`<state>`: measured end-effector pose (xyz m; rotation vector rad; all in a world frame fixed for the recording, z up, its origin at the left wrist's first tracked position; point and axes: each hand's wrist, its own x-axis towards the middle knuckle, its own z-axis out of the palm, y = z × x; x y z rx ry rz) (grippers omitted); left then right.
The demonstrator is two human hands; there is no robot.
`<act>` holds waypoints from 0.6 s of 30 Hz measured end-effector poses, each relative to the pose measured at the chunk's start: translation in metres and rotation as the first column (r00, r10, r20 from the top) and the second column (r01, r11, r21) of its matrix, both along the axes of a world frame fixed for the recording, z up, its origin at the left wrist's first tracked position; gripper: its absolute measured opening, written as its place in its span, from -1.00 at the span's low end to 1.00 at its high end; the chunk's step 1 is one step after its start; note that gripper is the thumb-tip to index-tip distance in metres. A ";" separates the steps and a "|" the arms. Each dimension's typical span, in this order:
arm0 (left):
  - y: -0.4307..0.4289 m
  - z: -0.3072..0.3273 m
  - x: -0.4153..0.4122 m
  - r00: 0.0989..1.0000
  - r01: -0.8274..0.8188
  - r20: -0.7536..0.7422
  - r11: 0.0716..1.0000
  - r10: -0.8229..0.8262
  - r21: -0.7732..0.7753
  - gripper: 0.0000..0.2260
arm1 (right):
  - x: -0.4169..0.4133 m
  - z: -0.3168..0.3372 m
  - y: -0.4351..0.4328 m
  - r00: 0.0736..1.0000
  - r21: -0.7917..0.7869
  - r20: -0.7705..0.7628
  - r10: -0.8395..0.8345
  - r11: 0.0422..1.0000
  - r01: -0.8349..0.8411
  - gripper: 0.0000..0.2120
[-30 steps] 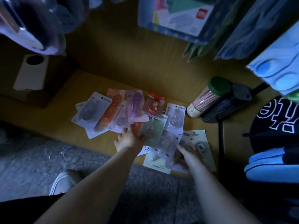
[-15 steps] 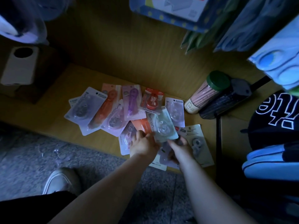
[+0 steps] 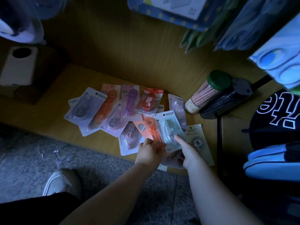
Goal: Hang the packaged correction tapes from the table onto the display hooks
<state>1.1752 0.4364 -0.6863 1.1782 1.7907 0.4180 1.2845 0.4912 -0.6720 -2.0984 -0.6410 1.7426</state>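
Several packaged correction tapes lie fanned on the low wooden table [image 3: 58,88]: a grey pack [image 3: 84,106] at left, an orange one [image 3: 105,109], a purple one [image 3: 129,103], a red MOSY pack [image 3: 148,103]. My left hand [image 3: 151,152] grips the lower edge of a pale green pack [image 3: 170,130] lifted off the pile near the front edge. My right hand [image 3: 188,151] touches the same pack from the right, forefinger stretched onto its blister. An orange pack [image 3: 151,129] lies just under it. No display hooks are clearly visible.
A green-lidded tube of pencils [image 3: 209,91] lies at the table's right with a dark bundle [image 3: 225,101] beside it. Hanging goods [image 3: 170,8] crowd the top. A black cap [image 3: 276,116] and blue case [image 3: 272,161] sit right. My shoe [image 3: 60,182] stands on grey carpet.
Both hands closed in on the pale green pack and raised it from the pile. The orange pack beneath it came into sight, and the view dipped a little.
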 end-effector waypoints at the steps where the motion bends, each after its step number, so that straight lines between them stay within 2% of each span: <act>1: -0.001 0.000 0.000 0.998 -0.046 0.036 0.998 0.045 0.032 -0.70 | 0.001 0.000 0.001 0.999 0.007 -0.034 0.006 1.000 -0.006 -0.55; 3: -0.001 0.000 0.002 0.968 -0.221 0.143 0.971 0.207 0.092 -0.76 | 0.004 0.002 0.003 0.998 0.008 -0.047 0.033 0.999 -0.032 -0.62; 4: 0.000 0.002 0.003 0.918 -0.356 0.219 0.931 0.331 0.086 -0.83 | 0.006 0.004 0.004 0.998 -0.001 -0.042 0.044 0.999 -0.044 -0.69; 6: 0.003 0.003 0.004 0.730 -0.618 0.353 0.786 0.586 -0.028 -0.92 | 0.009 0.003 0.003 0.996 0.000 -0.072 0.057 0.998 -0.057 -0.84; 7: 0.006 0.003 0.002 0.635 -0.689 0.384 0.716 0.670 -0.110 -0.90 | 0.011 0.001 0.002 0.995 0.004 -0.075 0.064 0.998 -0.064 -0.86; 9: 0.010 -0.001 -0.003 0.512 -0.719 0.411 0.639 0.754 -0.275 -0.60 | 0.015 -0.001 0.000 0.994 0.012 -0.082 0.075 0.997 -0.074 -0.77; 11: 0.012 -0.002 -0.008 0.494 -0.671 0.429 0.645 0.756 -0.365 -0.53 | 0.017 0.001 -0.003 0.988 -0.002 -0.111 0.105 0.994 -0.106 -0.73; 13: 0.012 -0.002 -0.010 0.513 -0.615 0.459 0.684 0.725 -0.393 -0.63 | 0.018 0.002 -0.004 0.977 -0.007 -0.149 0.155 0.987 -0.158 -0.71; 15: 0.012 0.000 -0.012 0.571 -0.567 0.462 0.733 0.679 -0.377 -0.77 | 0.020 0.002 -0.005 0.961 0.044 -0.156 0.229 0.973 -0.224 -0.78; 18: 0.010 0.003 -0.014 0.630 -0.510 0.470 0.785 0.619 -0.350 -0.82 | 0.021 0.002 -0.007 0.946 0.105 -0.153 0.286 0.957 -0.272 -0.85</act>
